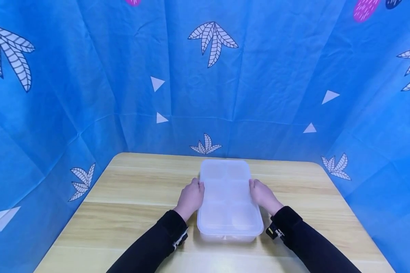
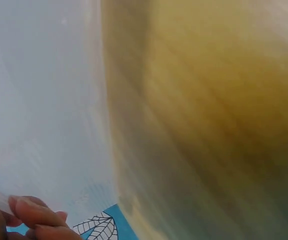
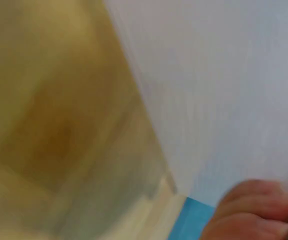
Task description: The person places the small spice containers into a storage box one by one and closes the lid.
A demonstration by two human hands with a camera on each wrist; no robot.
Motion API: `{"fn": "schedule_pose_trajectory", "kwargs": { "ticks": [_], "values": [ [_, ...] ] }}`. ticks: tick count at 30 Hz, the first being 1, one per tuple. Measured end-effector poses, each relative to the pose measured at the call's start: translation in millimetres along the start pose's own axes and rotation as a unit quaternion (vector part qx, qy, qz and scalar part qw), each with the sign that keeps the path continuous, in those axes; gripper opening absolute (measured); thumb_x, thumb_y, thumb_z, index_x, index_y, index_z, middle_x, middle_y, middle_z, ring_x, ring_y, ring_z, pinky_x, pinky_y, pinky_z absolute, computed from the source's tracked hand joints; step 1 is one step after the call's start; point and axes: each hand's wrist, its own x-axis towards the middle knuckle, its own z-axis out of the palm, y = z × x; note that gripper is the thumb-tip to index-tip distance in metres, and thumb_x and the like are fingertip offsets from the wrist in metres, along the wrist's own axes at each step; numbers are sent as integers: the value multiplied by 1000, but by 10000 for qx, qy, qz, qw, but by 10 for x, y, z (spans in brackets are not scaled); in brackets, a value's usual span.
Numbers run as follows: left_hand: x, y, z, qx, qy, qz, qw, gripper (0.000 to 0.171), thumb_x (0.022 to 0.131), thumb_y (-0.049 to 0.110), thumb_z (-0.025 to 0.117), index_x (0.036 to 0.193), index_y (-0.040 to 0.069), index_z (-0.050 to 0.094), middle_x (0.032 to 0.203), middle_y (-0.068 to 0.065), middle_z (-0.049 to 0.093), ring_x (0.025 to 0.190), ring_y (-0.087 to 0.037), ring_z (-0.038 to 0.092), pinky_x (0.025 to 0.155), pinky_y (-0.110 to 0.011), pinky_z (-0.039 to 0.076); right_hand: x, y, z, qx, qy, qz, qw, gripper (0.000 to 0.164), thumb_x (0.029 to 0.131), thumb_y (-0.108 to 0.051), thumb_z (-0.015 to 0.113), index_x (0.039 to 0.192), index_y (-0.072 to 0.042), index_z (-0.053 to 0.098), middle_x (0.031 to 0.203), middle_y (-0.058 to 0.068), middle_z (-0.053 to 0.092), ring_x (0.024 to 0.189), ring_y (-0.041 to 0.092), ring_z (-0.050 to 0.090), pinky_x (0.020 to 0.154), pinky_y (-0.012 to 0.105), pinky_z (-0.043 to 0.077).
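Note:
A translucent white lidded plastic container (image 1: 229,193), with several compartments showing through its lid, is held between both hands over the table. My left hand (image 1: 191,195) grips its left rim, and my right hand (image 1: 262,193) grips the right rim about level with it. In the left wrist view, curled fingers (image 2: 39,215) lie at the container's side wall (image 2: 44,100). The right wrist view shows bent fingers (image 3: 254,210) against the opposite wall (image 3: 224,100). Whether the container's base touches the table cannot be told.
The light wooden table (image 1: 130,212) spreads out on both sides of the container. Blue patterned cloth (image 1: 205,94) hangs behind it and along the left and right edges. Both wrists carry small dark devices over black sleeves (image 1: 150,242).

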Motion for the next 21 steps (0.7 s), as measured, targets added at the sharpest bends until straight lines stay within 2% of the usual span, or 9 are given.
{"fn": "schedule_pose_trajectory", "kwargs": {
  "ticks": [2, 5, 7, 9, 13, 17, 21],
  "values": [
    [0, 4, -29, 144, 5, 40, 9999, 37, 108, 27, 40, 117, -3, 58, 74, -6, 58, 60, -19, 55, 54, -33, 45, 24, 4, -45, -141, -130, 10, 9998, 57, 110, -29, 20, 137, 15, 46, 126, 30, 57, 112, 44, 58, 92, 52, 48],
    [-31, 14, -89, 375, 42, 99, 9992, 40, 107, 30, 43, 123, -2, 60, 87, -9, 66, 64, -19, 58, 56, -34, 47, 65, 3, -132, -98, -397, 185, 9990, 52, 109, -31, 25, 123, 10, 54, 98, 22, 62, 81, 34, 62, 72, 45, 50],
    [-72, 25, -134, 503, 71, 153, 9986, 43, 106, 32, 45, 127, -2, 60, 95, -11, 69, 66, -19, 59, 57, -34, 48, 92, -3, -197, 2, -573, 307, 9979, 46, 109, -32, 29, 112, 5, 55, 77, 12, 55, 60, 24, 51, 60, 39, 44],
    [-129, 36, -178, 625, 65, 186, 9979, 45, 105, 34, 47, 130, -2, 59, 96, -11, 70, 66, -19, 60, 56, -35, 48, 132, -6, -254, 102, -723, 416, 9965, 40, 108, -34, 33, 104, 0, 53, 66, 7, 45, 51, 19, 38, 56, 35, 38],
    [-258, 65, -239, 855, 48, 274, 9960, 49, 105, 37, 47, 133, -2, 58, 93, -12, 70, 69, -21, 62, 57, -36, 49, 203, -15, -357, 3, -768, 331, 9965, 38, 107, -35, 36, 106, 0, 52, 69, 5, 49, 52, 17, 39, 58, 33, 37],
    [-396, 80, -261, 1049, 48, 361, 9938, 50, 104, 36, 49, 132, -4, 57, 104, -17, 71, 79, -25, 67, 62, -39, 53, 273, -40, -415, -131, -684, 225, 9973, 39, 107, -36, 36, 105, 0, 53, 76, 8, 54, 59, 20, 48, 61, 34, 41],
    [-536, 82, -263, 1069, -68, 326, 9937, 53, 103, 37, 52, 133, -6, 57, 98, -17, 72, 72, -22, 64, 56, -36, 50, 360, -75, -433, -196, -596, 119, 9980, 36, 108, -33, 37, 103, 0, 53, 77, 9, 53, 65, 23, 53, 64, 35, 43]
  ]
}}
